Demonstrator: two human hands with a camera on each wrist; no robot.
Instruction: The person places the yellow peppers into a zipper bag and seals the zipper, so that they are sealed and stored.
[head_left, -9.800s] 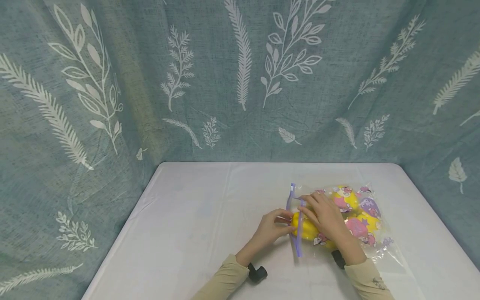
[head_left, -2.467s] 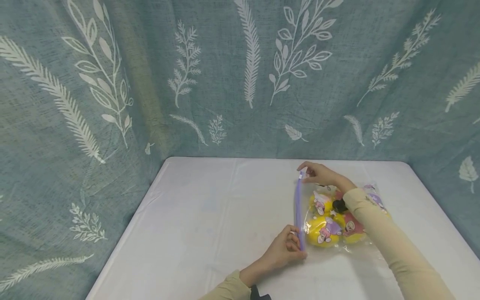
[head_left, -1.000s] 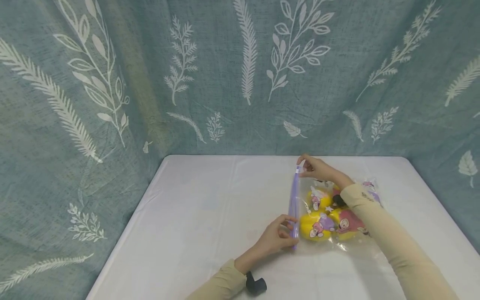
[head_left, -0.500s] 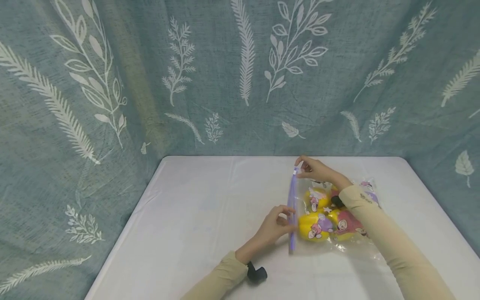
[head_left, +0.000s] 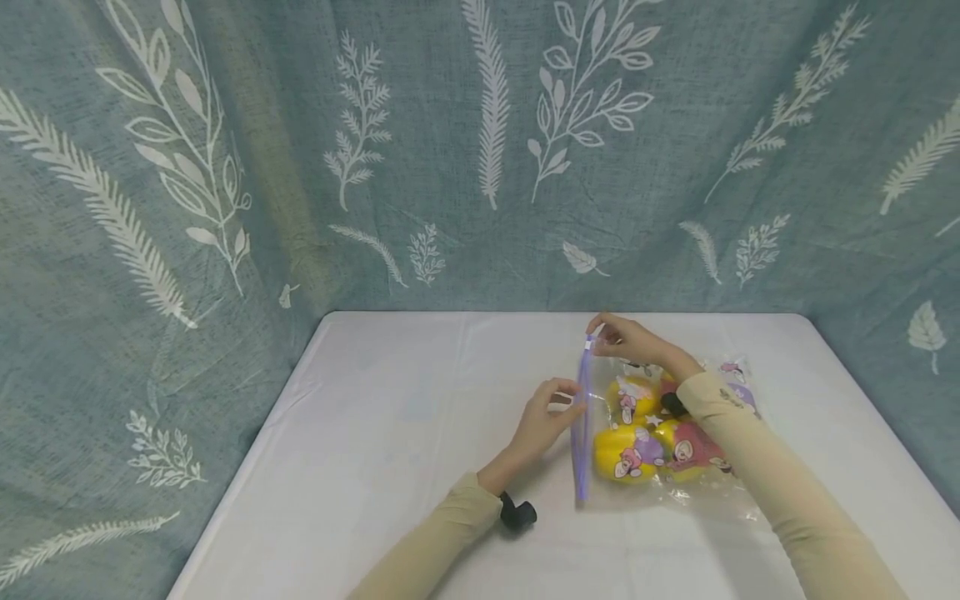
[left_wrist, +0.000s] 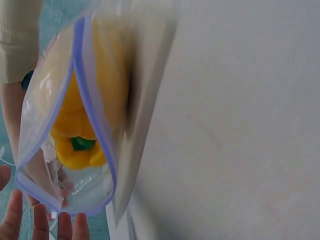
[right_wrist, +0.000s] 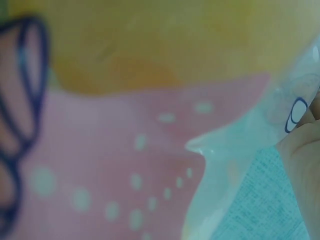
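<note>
A clear zip bag [head_left: 693, 446] with cartoon prints lies on the right part of the table, several yellow bell peppers [head_left: 607, 454] inside. Its purple zip strip [head_left: 581, 467] faces left. In the left wrist view the bag's mouth [left_wrist: 109, 155] gapes, showing a yellow bell pepper [left_wrist: 72, 127] with a green stem. My right hand [head_left: 637, 343] pinches the far corner of the bag beside the white slider [head_left: 588, 344]. My left hand [head_left: 542, 423] is at the middle of the strip, fingers spread; whether they touch it I cannot tell. Printed plastic fills most of the right wrist view.
A white-covered table [head_left: 390, 433] extends to the left. Behind it hangs a blue-green curtain [head_left: 450, 150] with white leaf prints. Black wrist-worn devices are visible at the left wrist [head_left: 517, 513] and right wrist [head_left: 673, 405].
Earlier a pepper stuck out of the bag's mouth between both hands; now it is inside. My right hand moved to the far corner. Lately my left hand slid from the strip's near end toward its middle.
</note>
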